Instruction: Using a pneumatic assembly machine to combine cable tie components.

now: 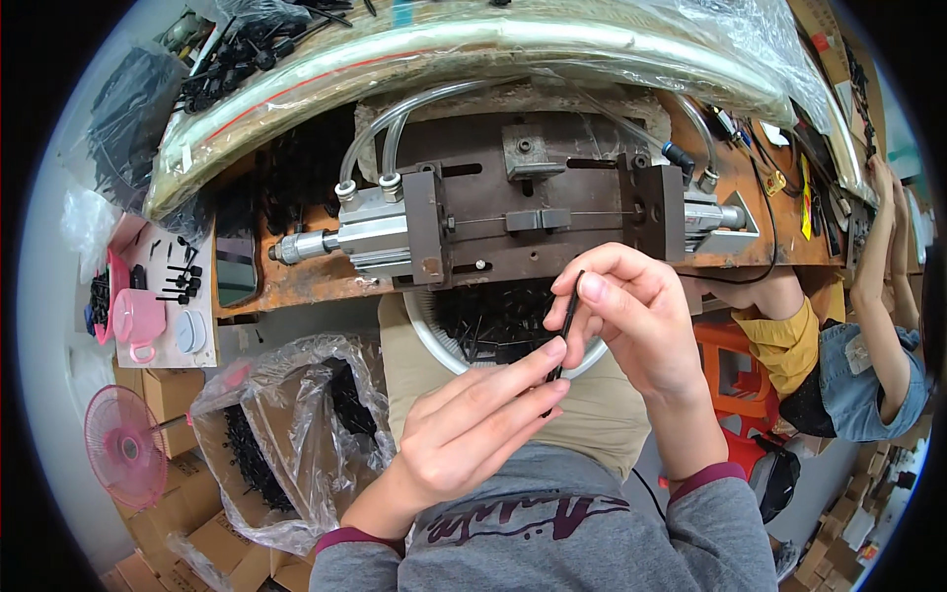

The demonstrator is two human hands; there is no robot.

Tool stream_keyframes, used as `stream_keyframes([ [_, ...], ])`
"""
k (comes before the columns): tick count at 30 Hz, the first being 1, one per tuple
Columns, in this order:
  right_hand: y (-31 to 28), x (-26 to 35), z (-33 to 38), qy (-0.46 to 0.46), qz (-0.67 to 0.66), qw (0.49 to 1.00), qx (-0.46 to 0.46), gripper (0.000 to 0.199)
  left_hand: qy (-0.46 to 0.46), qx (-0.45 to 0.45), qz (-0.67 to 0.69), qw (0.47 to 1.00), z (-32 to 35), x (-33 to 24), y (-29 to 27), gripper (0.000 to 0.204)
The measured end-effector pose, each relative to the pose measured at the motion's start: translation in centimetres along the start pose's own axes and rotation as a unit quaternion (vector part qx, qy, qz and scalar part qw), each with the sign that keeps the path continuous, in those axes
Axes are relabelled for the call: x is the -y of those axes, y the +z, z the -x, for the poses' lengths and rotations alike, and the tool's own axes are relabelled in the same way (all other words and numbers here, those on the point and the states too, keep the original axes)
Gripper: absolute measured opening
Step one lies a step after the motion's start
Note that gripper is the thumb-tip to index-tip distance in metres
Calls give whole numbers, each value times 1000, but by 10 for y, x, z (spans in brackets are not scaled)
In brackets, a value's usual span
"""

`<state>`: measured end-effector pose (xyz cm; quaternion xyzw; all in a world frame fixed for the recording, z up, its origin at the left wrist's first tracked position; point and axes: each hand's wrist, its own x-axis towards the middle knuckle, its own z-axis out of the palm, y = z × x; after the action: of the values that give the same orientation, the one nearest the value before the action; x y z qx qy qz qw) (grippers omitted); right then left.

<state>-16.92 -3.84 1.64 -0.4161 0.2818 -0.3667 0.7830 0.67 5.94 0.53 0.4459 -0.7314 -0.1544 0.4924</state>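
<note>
Below the front edge of the rusty workbench [296, 286] with its pneumatic press jig [513, 212], over the lap-held round tray [424, 331] of black parts, left hand [473, 419] and right hand [631, 316] both pinch one thin black rod [568, 321] between fingertips.

Grey sweatshirt — maroon cuffs, maroon chest lettering — khaki trousers, bare left hand [464, 434], right hand [631, 316].

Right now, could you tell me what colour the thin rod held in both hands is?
Black: the thin rod shows best in the head view.
</note>
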Motion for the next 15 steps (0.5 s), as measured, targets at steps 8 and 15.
stream_keyframes([
  [8,3,-7,4,-76,43,996,-27,17,19,20,-6,1000,1,1,-4,34],
  [15,1,-14,11,-116,70,990,-31,21,17,24,34,999,5,0,0,31],
])
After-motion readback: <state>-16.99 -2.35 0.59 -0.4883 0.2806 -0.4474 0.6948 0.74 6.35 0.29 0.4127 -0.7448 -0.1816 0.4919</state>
